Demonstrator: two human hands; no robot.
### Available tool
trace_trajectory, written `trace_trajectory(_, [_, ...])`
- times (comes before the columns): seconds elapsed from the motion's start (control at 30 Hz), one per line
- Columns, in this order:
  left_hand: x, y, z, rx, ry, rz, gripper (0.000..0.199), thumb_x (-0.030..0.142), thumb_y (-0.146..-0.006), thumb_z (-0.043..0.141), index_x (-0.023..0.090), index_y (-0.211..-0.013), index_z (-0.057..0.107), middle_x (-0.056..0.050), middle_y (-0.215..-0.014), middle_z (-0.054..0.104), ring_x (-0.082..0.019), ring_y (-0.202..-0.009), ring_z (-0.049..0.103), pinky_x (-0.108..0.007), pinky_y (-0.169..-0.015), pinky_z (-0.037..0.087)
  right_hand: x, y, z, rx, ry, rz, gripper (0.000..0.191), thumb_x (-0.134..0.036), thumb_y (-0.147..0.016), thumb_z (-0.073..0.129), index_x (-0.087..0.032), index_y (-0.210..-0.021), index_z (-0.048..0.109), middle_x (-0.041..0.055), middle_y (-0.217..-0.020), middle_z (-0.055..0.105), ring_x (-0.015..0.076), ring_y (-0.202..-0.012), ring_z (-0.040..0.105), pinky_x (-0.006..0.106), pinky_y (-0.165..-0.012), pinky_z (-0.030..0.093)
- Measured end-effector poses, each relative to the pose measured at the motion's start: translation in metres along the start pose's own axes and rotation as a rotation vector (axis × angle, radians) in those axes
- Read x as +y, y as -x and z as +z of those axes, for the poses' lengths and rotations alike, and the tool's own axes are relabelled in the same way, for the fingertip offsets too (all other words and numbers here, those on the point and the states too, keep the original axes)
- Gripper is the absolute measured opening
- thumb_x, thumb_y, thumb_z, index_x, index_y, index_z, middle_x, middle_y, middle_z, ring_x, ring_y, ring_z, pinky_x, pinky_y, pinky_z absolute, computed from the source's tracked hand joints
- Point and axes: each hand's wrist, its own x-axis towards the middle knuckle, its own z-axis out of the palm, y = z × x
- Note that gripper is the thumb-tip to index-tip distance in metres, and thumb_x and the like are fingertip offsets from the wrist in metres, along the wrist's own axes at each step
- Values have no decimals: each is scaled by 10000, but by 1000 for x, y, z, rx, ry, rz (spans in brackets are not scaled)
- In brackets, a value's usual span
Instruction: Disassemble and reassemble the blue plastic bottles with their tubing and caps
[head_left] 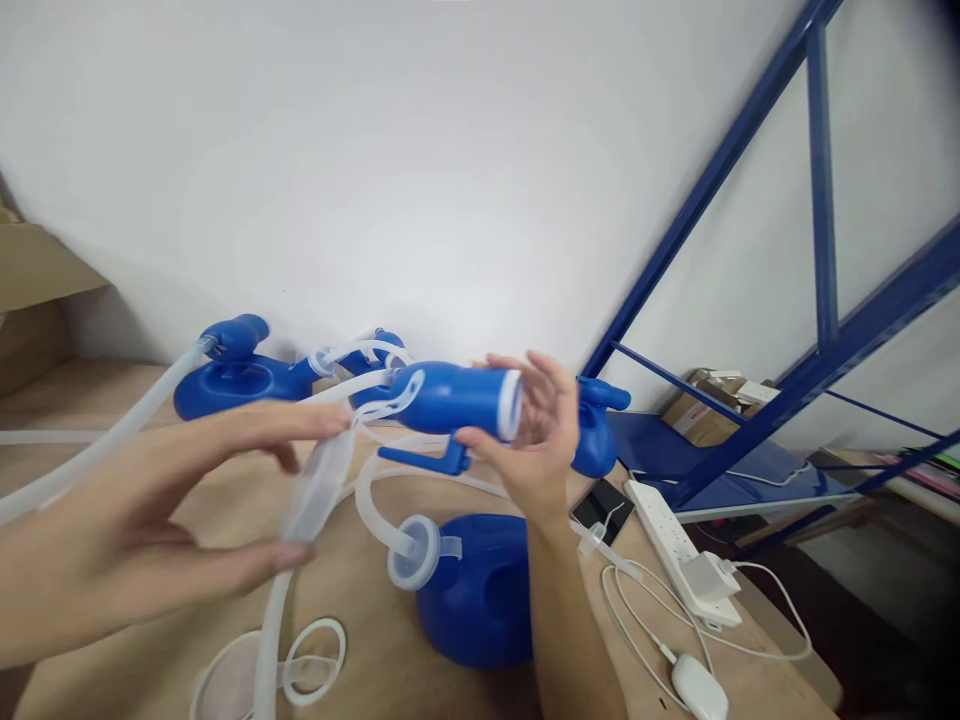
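My right hand (544, 410) grips a blue urinal head (450, 395) near its white-rimmed open end, fingers behind it and thumb below. A blue clip (427, 460) sticks out under the head. My left hand (172, 520) pinches a translucent cap (321, 490) between thumb and fingers, seen nearly edge-on and blurred. The cap's looped strap (386, 405) reaches to the head's narrow end. Below stands a blue urinal bottle (472, 610) with a translucent lid (414, 552) and hose (367, 500); my right forearm hides part of it.
More blue bottles with hoses (240, 385) stand along the wall, one (596, 440) at the right. A ring-strapped clear cap (232, 675) lies at the front. A phone (602, 512), power strip (679, 550), white charging case (699, 685) and cables lie beside a blue metal rack (821, 200).
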Motion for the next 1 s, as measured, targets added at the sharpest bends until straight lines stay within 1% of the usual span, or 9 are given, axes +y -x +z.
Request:
trace_trajectory(0.17, [16,-30,28,174,-28,204,622,248,-1035,605,386,-1610,412,-49,-1530,543,-249,-1336,604,-387,-1104,557,-14,13,32,-250,179,-95,859,-359,-877,852,-360,-1591,374,91,-1448,650,271,-1335,655,466,-1120,581])
trace_trajectory(0.3, [10,-28,40,85,-67,286,648,172,-1040,534,389,-1631,375,-64,-1696,389,-310,-1479,495,-488,-1191,477,-14,14,37,-364,131,-263,914,-295,-978,741,-412,-1679,166,66,-1531,604,225,-1417,594,400,-1096,599])
trace_trajectory(0.43, [1,-27,40,-36,-138,297,729,269,-1043,587,484,-1653,250,-88,-1784,156,-376,-1555,382,-609,-1162,471,-13,10,34,-409,147,-194,810,-223,-952,756,-430,-1623,351,40,-1565,578,241,-1458,554,441,-1204,514])
trace_trajectory(0.5, [-6,-28,38,-27,-69,277,873,377,-1021,640,472,-1684,81,-125,-1760,237,-372,-1527,433,-599,-1152,490,-13,10,32,-384,111,-116,834,-240,-884,834,-429,-1584,421,37,-1557,589,267,-1434,578,479,-1220,494])
trace_trajectory(0.57, [-14,-27,35,-9,7,195,1006,536,-950,708,422,-1696,42,-137,-1709,366,-372,-1471,510,-578,-1157,498,-13,11,32,-350,36,-40,887,-293,-805,911,-397,-1563,461,64,-1542,604,302,-1401,608,526,-1208,493])
trace_trajectory(0.67, [-21,-24,31,-71,2,49,988,707,-855,723,356,-1662,274,-100,-1568,569,-365,-1342,628,-504,-1085,560,-12,15,34,-308,-62,124,939,-389,-730,960,-337,-1546,498,117,-1545,590,323,-1378,621,527,-1173,515])
trace_trajectory(0.8, [-16,-25,33,-3,-71,-3,761,651,-934,652,308,-1570,412,-66,-1453,646,-311,-1209,696,-388,-979,594,-16,14,32,-372,-115,265,1087,-617,-722,897,-319,-1634,384,128,-1590,526,333,-1419,564,438,-1049,599])
trace_trajectory(0.9, [-7,-26,38,73,-168,-68,745,606,-944,652,301,-1568,379,-73,-1475,625,-320,-1229,681,-405,-1012,581,-22,10,25,-450,-15,305,856,-721,-964,563,-310,-1673,316,87,-1271,712,261,-1110,697,369,-903,625])
trace_trajectory(1.0, [-4,-23,43,59,-243,-99,698,584,-973,610,332,-1569,348,-72,-1495,607,-323,-1233,680,-407,-954,606,-32,6,17,-405,284,293,607,-625,-1088,334,-327,-1596,483,40,-942,647,194,-805,635,367,-823,598])
